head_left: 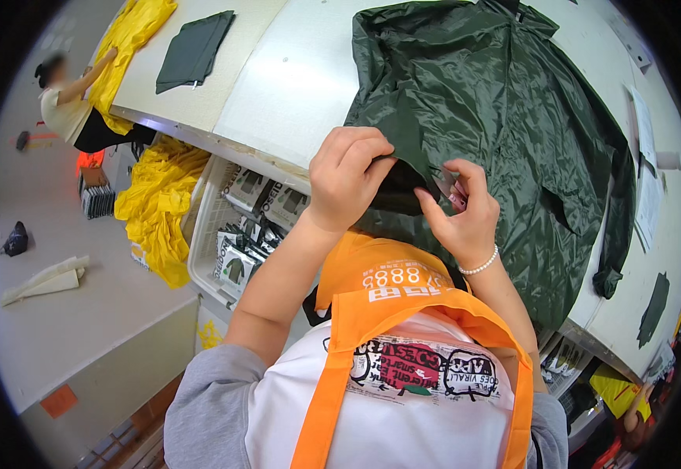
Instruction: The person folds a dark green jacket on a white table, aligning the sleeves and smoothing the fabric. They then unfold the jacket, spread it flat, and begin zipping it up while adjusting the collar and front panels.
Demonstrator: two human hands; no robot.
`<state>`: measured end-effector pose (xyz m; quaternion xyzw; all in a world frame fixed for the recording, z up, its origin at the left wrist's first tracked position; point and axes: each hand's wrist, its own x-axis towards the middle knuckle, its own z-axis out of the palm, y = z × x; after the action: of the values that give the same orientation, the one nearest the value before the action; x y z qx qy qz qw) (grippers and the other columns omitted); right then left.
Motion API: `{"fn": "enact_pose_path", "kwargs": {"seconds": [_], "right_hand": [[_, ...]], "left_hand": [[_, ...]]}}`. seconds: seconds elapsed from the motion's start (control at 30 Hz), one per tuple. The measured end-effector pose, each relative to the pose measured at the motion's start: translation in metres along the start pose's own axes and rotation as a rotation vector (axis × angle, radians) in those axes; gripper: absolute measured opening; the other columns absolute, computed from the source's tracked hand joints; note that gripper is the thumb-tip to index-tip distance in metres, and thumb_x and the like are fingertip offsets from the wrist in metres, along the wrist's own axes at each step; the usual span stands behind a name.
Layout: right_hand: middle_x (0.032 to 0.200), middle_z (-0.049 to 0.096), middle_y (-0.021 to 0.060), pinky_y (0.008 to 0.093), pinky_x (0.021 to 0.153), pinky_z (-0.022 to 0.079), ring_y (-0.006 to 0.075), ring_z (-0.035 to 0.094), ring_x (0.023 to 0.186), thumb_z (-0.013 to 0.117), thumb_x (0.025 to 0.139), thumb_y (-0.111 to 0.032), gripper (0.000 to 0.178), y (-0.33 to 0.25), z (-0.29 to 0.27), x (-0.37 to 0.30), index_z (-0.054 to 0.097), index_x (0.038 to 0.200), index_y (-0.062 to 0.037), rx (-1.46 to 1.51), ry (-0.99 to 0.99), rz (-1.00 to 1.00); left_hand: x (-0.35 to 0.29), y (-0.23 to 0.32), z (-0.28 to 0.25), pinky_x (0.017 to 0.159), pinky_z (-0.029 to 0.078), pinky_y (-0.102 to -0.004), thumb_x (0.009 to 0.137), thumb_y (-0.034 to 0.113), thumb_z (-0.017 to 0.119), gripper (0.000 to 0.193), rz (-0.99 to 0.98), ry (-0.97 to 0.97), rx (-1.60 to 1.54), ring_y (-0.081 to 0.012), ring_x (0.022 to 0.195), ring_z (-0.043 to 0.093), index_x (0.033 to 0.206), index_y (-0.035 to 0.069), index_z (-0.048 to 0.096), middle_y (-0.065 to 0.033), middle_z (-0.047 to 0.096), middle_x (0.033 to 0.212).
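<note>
A dark green, shiny raincoat (496,117) is spread over the pale worktable in front of me, one sleeve trailing to the right. My left hand (348,176) pinches a fabric edge of it between thumb and fingers, lifting it so a dark opening shows underneath. Close by, at the other side of that opening, my right hand (465,215) curls around small thread snips (457,195) with a pink part and a greyish metal part, largely hidden by the fingers. Its thumb is at the edge of the raised fabric.
Folded dark green cloth (194,51) lies on the table (270,86) at far left. Below the table edge, a white basket (200,258) holds packaged garments beside heaped yellow raincoats (160,207). A co-worker (67,105) handles yellow fabric at far left. Papers (645,172) lie at right.
</note>
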<state>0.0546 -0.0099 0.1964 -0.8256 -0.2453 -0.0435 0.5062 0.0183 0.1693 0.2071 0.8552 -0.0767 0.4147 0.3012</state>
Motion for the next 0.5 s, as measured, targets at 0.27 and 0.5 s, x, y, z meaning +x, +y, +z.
{"fn": "enact_pose_path", "kwargs": {"seconds": [0.27, 0.5], "right_hand": [[0.068, 0.058, 0.0056, 0.025, 0.048, 0.042, 0.0161, 0.055, 0.052, 0.074, 0.073, -0.009, 0.026, -0.002, -0.007, 0.007, 0.061, 0.095, -0.0058, 0.059, -0.049, -0.141], [0.072, 0.058, 0.0096, 0.0282, 0.058, 0.045, 0.0206, 0.056, 0.061, 0.063, 0.088, -0.018, 0.022, -0.003, -0.018, 0.012, 0.051, 0.098, -0.0009, 0.268, -0.304, 0.131]], "left_hand": [[0.002, -0.003, -0.005, 0.059, 0.047, -0.0305, 0.05, -0.005, 0.08, 0.038, 0.09, -0.05, 0.008, -0.0245, 0.068, 0.057, 0.078, 0.006, 0.056, -0.0075, 0.061, 0.079], [-0.001, -0.006, -0.01, 0.057, 0.047, -0.0312, 0.051, -0.003, 0.08, 0.036, 0.15, -0.093, -0.004, -0.0242, 0.064, 0.057, 0.076, 0.005, 0.056, -0.0073, 0.06, 0.074]]}}
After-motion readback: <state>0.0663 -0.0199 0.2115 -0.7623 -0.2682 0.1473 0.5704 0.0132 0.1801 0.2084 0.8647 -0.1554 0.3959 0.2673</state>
